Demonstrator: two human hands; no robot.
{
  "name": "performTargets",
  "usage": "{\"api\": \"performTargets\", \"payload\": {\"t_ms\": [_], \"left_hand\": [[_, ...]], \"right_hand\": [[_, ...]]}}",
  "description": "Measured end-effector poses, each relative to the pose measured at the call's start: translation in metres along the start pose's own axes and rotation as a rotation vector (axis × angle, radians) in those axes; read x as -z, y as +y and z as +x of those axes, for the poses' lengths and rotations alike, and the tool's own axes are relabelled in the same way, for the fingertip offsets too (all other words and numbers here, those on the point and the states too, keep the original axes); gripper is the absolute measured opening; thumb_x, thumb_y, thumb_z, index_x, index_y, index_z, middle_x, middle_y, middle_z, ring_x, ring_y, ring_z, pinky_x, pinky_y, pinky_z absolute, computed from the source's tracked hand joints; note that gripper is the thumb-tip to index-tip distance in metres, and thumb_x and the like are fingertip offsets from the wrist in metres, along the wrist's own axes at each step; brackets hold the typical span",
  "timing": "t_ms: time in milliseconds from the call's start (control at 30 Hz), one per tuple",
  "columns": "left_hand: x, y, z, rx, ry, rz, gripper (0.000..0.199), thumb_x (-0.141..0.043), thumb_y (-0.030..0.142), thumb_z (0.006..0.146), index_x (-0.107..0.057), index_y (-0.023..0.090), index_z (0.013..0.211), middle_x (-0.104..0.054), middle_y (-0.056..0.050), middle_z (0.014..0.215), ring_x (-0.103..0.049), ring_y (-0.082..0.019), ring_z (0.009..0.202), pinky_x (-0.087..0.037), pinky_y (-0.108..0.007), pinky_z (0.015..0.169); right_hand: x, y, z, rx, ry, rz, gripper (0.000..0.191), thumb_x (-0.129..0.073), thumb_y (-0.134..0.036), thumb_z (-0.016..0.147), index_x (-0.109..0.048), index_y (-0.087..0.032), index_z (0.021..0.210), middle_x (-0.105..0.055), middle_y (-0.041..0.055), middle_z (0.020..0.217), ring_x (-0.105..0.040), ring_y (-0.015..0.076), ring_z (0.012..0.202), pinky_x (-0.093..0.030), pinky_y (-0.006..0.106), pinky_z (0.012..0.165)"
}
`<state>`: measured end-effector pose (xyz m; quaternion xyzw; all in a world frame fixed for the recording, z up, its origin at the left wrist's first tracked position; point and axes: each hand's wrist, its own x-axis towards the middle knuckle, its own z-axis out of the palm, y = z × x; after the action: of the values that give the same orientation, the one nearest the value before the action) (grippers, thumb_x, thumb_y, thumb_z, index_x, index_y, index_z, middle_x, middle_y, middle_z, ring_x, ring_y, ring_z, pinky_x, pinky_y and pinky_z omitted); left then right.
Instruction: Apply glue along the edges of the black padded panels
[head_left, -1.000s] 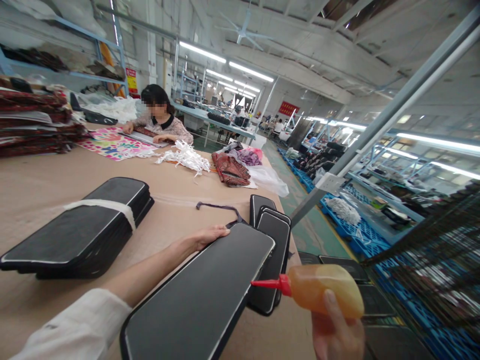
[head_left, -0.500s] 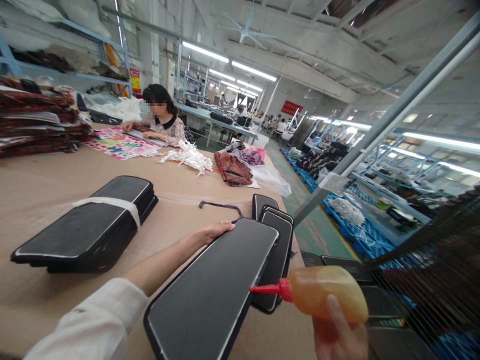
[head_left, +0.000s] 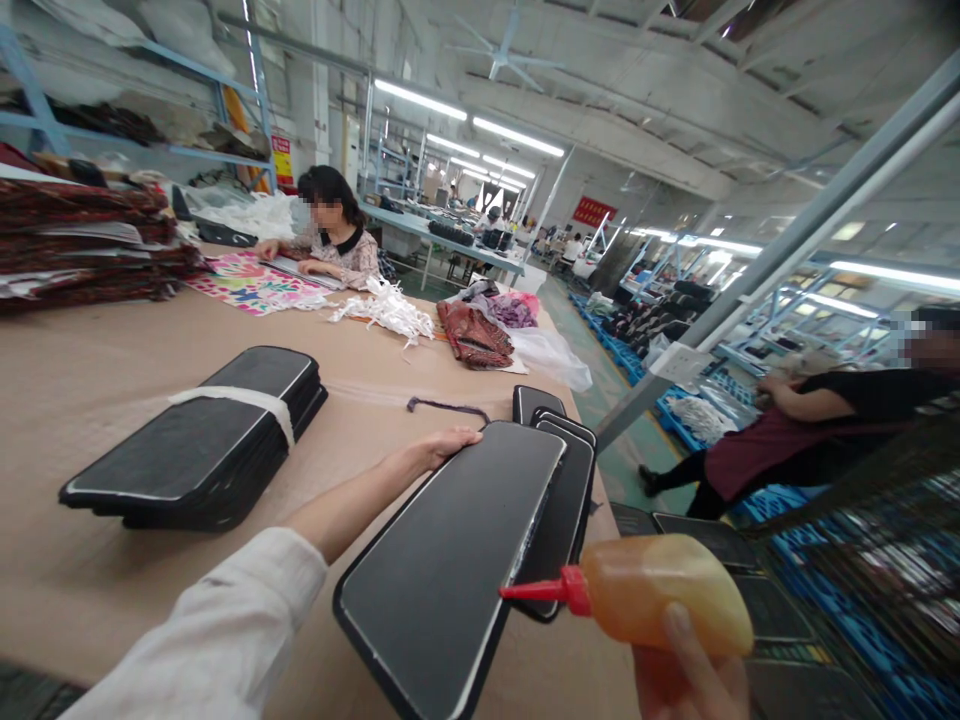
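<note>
Nozzle (head_left: pixel 534 591) slides down panel edge (head_left: pixel 537 520), far stretch glistening, rest apparently undone; left fingers (head_left: pixel 459 438) clamp panel (head_left: pixel 454 560), right fingers (head_left: pixel 684 632) bottle (head_left: pixel 667 585).

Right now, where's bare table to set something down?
Bare table shows between the strapped stack and the red-brown pile, and between that stack and the left sleeve. The right side is crowded by the held panel and loose panels, the far end by white scraps.
</note>
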<state>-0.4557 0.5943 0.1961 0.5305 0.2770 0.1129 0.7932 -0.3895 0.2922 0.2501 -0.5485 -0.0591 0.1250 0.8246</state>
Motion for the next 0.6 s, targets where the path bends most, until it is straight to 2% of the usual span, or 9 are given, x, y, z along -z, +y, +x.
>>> {"api": "performTargets", "payload": {"t_ms": [67,233,433,600], "left_hand": [[0.001,0.001,0.002,0.011,-0.004,0.001,0.015,-0.064,0.026,0.066,-0.056,0.013,0.066,-0.06,0.001,0.061,-0.054,-0.011,0.053,-0.045,-0.023,0.053],[0.002,0.003,0.003,0.035,-0.008,-0.004,0.014,-0.063,0.025,0.068,-0.056,0.013,0.066,-0.06,0.001,0.057,-0.054,-0.011,0.049,-0.045,-0.023,0.051],[0.006,0.003,0.006,0.049,0.009,-0.03,0.01,-0.061,0.023,0.07,-0.057,0.013,0.069,-0.062,0.0,0.059,-0.055,-0.012,0.049,-0.046,-0.024,0.052],[0.011,0.003,0.011,0.073,0.024,-0.06,0.011,-0.059,0.022,0.073,-0.056,0.013,0.067,-0.062,0.0,0.055,-0.056,-0.011,0.047,-0.047,-0.024,0.054]], "right_hand": [[0.003,0.002,0.0,-0.012,-0.026,-0.025,0.054,-0.077,-0.032,0.051,-0.057,-0.019,0.099,-0.062,0.0036,0.085,-0.058,0.0193,0.078,-0.05,0.03,0.069],[0.006,0.002,-0.001,-0.011,-0.049,-0.034,0.051,-0.076,-0.032,0.052,-0.057,-0.02,0.098,-0.061,0.002,0.084,-0.057,0.0171,0.08,-0.049,0.026,0.07],[0.007,0.0,-0.002,-0.052,-0.06,-0.02,0.06,-0.077,-0.032,0.049,-0.055,-0.021,0.103,-0.062,0.0041,0.08,-0.059,0.02,0.07,-0.051,0.032,0.063],[0.007,0.006,-0.003,0.015,-0.123,-0.071,0.059,-0.069,-0.033,0.06,-0.05,-0.022,0.114,-0.056,0.0075,0.109,-0.056,0.0236,0.09,-0.05,0.031,0.067]]}}
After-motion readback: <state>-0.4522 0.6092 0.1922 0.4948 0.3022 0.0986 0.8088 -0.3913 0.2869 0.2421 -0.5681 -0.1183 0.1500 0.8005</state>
